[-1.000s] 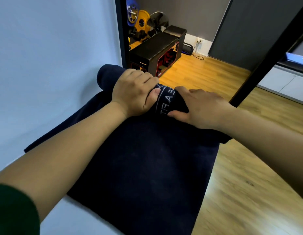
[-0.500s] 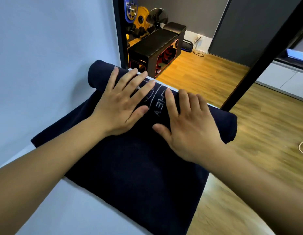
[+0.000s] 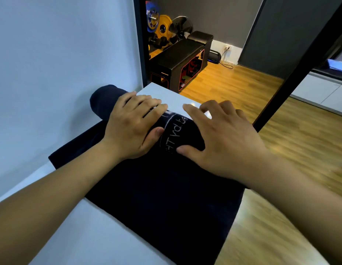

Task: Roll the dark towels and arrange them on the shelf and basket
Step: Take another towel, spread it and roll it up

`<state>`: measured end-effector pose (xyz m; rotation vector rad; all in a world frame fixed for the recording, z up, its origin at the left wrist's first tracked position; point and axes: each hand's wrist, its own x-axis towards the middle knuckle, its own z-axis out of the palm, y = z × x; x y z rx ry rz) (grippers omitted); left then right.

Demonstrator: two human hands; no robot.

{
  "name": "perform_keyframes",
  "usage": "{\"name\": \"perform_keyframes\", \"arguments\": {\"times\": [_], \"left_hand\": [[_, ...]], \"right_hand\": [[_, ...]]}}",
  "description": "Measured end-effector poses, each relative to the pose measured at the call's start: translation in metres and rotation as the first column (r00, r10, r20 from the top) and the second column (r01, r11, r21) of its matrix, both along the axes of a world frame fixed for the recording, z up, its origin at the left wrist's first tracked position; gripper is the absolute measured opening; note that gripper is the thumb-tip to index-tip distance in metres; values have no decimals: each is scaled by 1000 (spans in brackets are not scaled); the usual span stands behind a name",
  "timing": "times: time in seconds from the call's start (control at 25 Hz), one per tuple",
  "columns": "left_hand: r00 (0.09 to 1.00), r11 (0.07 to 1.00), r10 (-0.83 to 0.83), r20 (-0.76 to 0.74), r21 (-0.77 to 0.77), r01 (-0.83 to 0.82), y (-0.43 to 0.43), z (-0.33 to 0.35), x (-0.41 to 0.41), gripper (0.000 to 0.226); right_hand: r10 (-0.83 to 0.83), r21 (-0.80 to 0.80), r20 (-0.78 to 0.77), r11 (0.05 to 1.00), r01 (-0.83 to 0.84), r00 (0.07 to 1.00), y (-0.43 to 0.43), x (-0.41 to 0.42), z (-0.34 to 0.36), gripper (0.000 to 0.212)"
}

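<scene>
Two bare hands bear down on a dark towel (image 3: 166,197) spread over a white table (image 3: 89,236). The towel's 12 o'clock end is wound into a thick roll (image 3: 103,100) that runs from 10 o'clock, by the pale wall (image 3: 51,64), toward 3 o'clock. The left hand (image 3: 132,129) grasps the roll, fingers curled over its top and thumb tucked against the near side. The right hand (image 3: 223,142), just beside it at 3 o'clock, arches over the roll with fingers bent past the far side and thumb pressed to the near one. White lettering (image 3: 174,134) (too warped to read) shows on the roll between the two thumbs. The unrolled part lies flat toward 6 o'clock, reaching the bottom of the view. Beyond, at 12 o'clock, a black bench (image 3: 177,58) and coloured plates (image 3: 163,25) stand on a wood floor (image 3: 233,83).
</scene>
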<state>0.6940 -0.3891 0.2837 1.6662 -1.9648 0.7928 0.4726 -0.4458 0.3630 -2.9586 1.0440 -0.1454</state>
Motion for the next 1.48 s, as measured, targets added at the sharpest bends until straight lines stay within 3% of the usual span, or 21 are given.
{"name": "perform_keyframes", "arguments": {"times": [0.12, 0.4, 0.56, 0.76, 0.92, 1.28, 1.4, 1.48], "left_hand": [[1000, 999, -3, 1, -41, 3, -10, 0, -2, 56], [998, 998, 60, -9, -27, -60, -48, 1, -9, 50], [995, 996, 94, -43, 9, -94, -76, 5, -11, 46], [996, 997, 73, -48, -28, -74, -75, 2, -6, 50], [999, 997, 41, -33, -66, -43, -58, -1, -7, 56], [1000, 998, -15, 25, -52, 16, -19, 1, -3, 59], [1000, 1000, -3, 2, -24, 3, -10, 0, -5, 58], [999, 1000, 3, -32, -19, -4, -8, 0, -7, 58]], "right_hand": [[-2, 217, -188, 975, 43, 982, -22, 8, -5, 93], [28, 182, -207, 983, 10, 978, -70, 9, -7, 85], [-6, 90, -190, 996, 24, 982, -92, 14, -11, 82], [-90, -227, -136, 972, 57, 987, -57, 16, -35, 78], [-171, -388, -126, 915, 110, 977, -24, 20, -53, 79], [-65, -131, -161, 990, 44, 985, 54, 8, -57, 82], [-8, -184, -20, 983, 4, 1000, 41, 2, -34, 79], [-17, -94, -24, 995, 15, 1000, 13, 6, -12, 80]]}}
